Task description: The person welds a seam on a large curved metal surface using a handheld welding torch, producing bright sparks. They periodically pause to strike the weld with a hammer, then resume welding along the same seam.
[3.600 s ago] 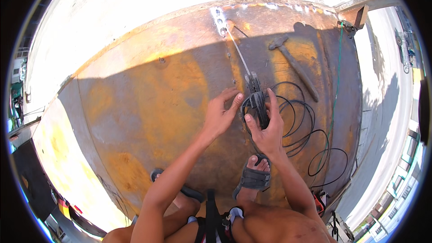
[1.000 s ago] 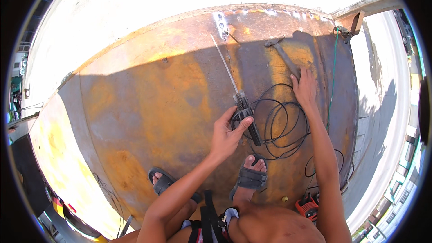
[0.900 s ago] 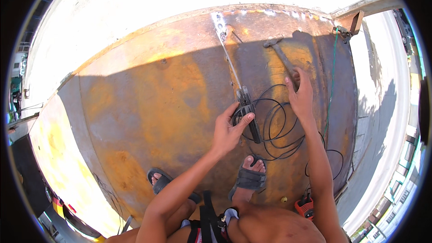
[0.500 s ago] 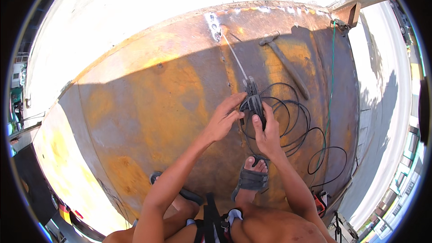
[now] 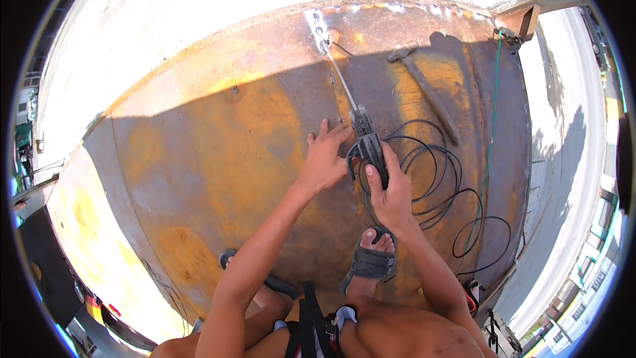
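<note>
My right hand [image 5: 393,193] grips a black welding electrode holder [image 5: 368,146] by its handle, thumb along its near side. A thin, pale welding rod [image 5: 342,81] sticks out of the holder's jaws and slants up and left. Its far end is near a whitish, dark-spotted weld patch [image 5: 318,30] on the rusty steel plate [image 5: 225,152]. Left of the holder, my left hand [image 5: 324,161] is open, fingers spread, with nothing in it. Its fingertips are close to the holder; I cannot tell whether they touch it.
Right of the holder lies a hammer [image 5: 427,96]. Loops of black cable [image 5: 457,189] coil over the plate towards the right. A green cord [image 5: 494,99] runs down from a metal bracket [image 5: 523,26]. My sandalled foot [image 5: 372,260] stands close below the holder.
My left hand's fingers have come off the holder's side and spread apart. The holder and rod have shifted slightly left in my right hand's grip.
</note>
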